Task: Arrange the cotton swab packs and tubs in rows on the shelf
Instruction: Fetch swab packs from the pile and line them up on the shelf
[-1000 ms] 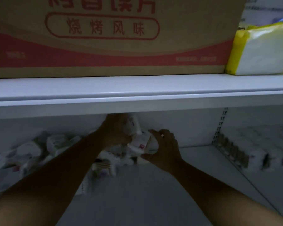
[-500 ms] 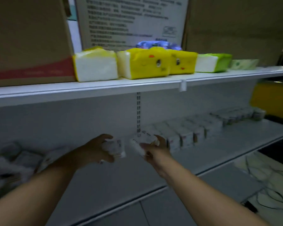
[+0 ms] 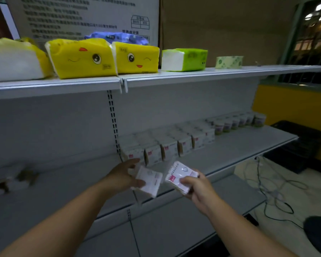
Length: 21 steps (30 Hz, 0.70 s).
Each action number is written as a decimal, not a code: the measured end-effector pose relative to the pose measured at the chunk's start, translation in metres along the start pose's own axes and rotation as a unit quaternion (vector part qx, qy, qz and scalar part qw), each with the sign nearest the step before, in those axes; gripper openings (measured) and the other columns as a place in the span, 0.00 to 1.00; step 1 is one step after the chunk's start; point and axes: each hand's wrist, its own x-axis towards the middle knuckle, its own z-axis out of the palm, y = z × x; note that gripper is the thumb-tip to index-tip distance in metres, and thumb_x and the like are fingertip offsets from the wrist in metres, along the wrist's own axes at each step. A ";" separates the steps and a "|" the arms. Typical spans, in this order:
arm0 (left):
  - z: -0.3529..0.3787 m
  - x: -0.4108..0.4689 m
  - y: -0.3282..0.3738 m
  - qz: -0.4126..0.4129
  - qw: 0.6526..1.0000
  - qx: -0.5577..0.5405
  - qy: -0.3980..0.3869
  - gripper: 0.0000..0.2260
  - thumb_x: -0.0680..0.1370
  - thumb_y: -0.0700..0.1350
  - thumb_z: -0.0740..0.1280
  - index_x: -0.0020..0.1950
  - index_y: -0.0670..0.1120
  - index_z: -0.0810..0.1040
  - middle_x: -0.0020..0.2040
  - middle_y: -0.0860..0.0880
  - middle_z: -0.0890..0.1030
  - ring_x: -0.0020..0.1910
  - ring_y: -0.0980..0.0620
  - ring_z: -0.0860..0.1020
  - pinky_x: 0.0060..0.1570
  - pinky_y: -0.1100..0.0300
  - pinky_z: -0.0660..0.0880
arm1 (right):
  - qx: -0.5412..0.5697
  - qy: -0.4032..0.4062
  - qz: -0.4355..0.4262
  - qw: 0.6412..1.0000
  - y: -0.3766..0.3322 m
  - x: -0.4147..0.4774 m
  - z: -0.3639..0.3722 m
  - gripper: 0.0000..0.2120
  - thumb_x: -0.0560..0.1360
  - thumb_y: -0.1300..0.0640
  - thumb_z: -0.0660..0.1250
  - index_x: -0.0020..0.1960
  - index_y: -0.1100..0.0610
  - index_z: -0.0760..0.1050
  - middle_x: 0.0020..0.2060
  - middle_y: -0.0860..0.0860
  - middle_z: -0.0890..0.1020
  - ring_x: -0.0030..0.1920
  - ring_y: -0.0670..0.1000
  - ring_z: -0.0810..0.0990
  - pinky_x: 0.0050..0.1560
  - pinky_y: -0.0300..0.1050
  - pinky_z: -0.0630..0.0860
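Cotton swab packs in white plastic wrap (image 3: 165, 148) are lined up side by side along the back of the grey metal lower shelf (image 3: 239, 147), red labels facing out, and just to the right of them the line carries on with small round cotton swab tubs (image 3: 235, 123) reaching the far end. Both hands are out in front of the shelf edge, each with one pack, held up in the air rather than resting on anything. The left hand (image 3: 123, 176) grips a flat white swab pack (image 3: 150, 179), thumb on the front and fingers wrapped behind it. The right hand (image 3: 199, 189) pinches a flat swab pack with a red label (image 3: 180, 174), thumb on top, fingers curled under. The two packs are close together but not touching, tilted toward each other. Way off on the left of the same shelf there's a blurry heap of loose packs (image 3: 11, 178), can't make out details. Up on the white upper shelf (image 3: 193, 74) sit yellow tissue packs with cartoon faces (image 3: 82, 58) and a green tissue pack (image 3: 183, 59). Black cables (image 3: 276, 191) are sprawled on the floor to the right.
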 end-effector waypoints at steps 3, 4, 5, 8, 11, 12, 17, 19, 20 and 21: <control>0.002 0.014 -0.008 -0.013 0.998 -0.009 0.060 0.31 0.63 0.41 0.80 0.61 0.54 0.70 0.54 0.51 0.75 0.45 0.56 0.77 0.36 0.66 0.72 | -0.041 0.000 -0.007 0.999 0.005 0.015 -0.001 0.10 0.69 0.71 0.68 0.48 0.61 0.76 0.37 0.57 0.83 0.38 0.56 0.80 0.42 0.48 0.73; 0.004 0.020 -0.012 -0.013 0.997 -0.024 0.077 0.27 0.63 0.40 0.80 0.57 0.52 0.73 0.52 0.50 0.77 0.44 0.56 0.77 0.36 0.66 0.72 | -0.051 0.002 -0.011 0.999 0.008 0.021 0.000 0.10 0.69 0.71 0.69 0.48 0.62 0.75 0.38 0.58 0.83 0.39 0.57 0.80 0.43 0.48 0.74; 0.006 0.027 -0.014 -0.008 0.995 -0.037 0.089 0.23 0.64 0.39 0.79 0.53 0.51 0.75 0.51 0.49 0.79 0.44 0.56 0.78 0.36 0.66 0.72 | -0.055 0.004 -0.012 0.998 0.009 0.026 0.001 0.11 0.68 0.71 0.70 0.48 0.63 0.74 0.39 0.58 0.83 0.39 0.58 0.81 0.42 0.49 0.76; 0.012 0.047 -0.015 0.019 0.991 -0.086 0.101 0.15 0.66 0.33 0.76 0.48 0.47 0.80 0.48 0.47 0.82 0.43 0.54 0.80 0.38 0.65 0.73 | -0.090 0.003 -0.012 0.996 0.005 0.041 0.003 0.12 0.68 0.69 0.72 0.48 0.62 0.73 0.45 0.59 0.83 0.45 0.60 0.82 0.48 0.55 0.79; 0.019 0.064 -0.012 0.036 0.985 -0.129 0.113 0.16 0.67 0.31 0.75 0.50 0.45 0.81 0.48 0.45 0.81 0.47 0.48 0.79 0.45 0.60 0.73 | -0.145 -0.008 -0.023 0.989 -0.011 0.059 -0.003 0.15 0.68 0.67 0.73 0.52 0.63 0.73 0.48 0.59 0.83 0.48 0.61 0.82 0.49 0.58 0.79; 0.024 0.069 -0.011 0.047 0.984 -0.131 0.108 0.16 0.67 0.31 0.75 0.51 0.45 0.81 0.48 0.45 0.81 0.48 0.47 0.79 0.47 0.59 0.73 | -0.162 -0.006 -0.030 0.986 -0.015 0.065 -0.006 0.15 0.68 0.66 0.73 0.52 0.62 0.74 0.48 0.58 0.83 0.48 0.61 0.83 0.48 0.58 0.79; 0.049 0.095 -0.001 0.075 0.985 -0.139 0.072 0.16 0.68 0.29 0.73 0.49 0.46 0.80 0.47 0.47 0.81 0.49 0.48 0.79 0.49 0.55 0.76 | -0.203 0.021 -0.059 0.977 -0.025 0.089 -0.025 0.11 0.68 0.63 0.74 0.48 0.57 0.78 0.45 0.52 0.85 0.44 0.52 0.84 0.45 0.47 0.81; 0.058 0.106 0.003 0.093 0.986 -0.116 0.069 0.16 0.67 0.30 0.74 0.47 0.48 0.80 0.45 0.49 0.82 0.47 0.48 0.79 0.44 0.59 0.76 | -0.216 0.029 -0.072 0.973 -0.031 0.100 -0.036 0.10 0.68 0.62 0.75 0.47 0.57 0.78 0.42 0.51 0.85 0.40 0.47 0.83 0.38 0.40 0.79; 0.062 0.110 0.006 0.094 0.986 -0.117 0.067 0.16 0.67 0.30 0.74 0.47 0.49 0.80 0.45 0.50 0.82 0.47 0.49 0.79 0.42 0.61 0.75 | -0.224 0.035 -0.078 0.971 -0.035 0.107 -0.042 0.10 0.67 0.62 0.76 0.47 0.57 0.79 0.42 0.50 0.85 0.39 0.46 0.83 0.35 0.37 0.77; 0.067 0.115 0.010 0.093 0.986 -0.124 0.065 0.17 0.67 0.30 0.74 0.47 0.49 0.80 0.46 0.50 0.82 0.48 0.49 0.79 0.43 0.62 0.75 | -0.233 0.043 -0.083 0.968 -0.039 0.114 -0.050 0.10 0.67 0.61 0.76 0.47 0.57 0.79 0.42 0.50 0.85 0.39 0.45 0.83 0.35 0.36 0.76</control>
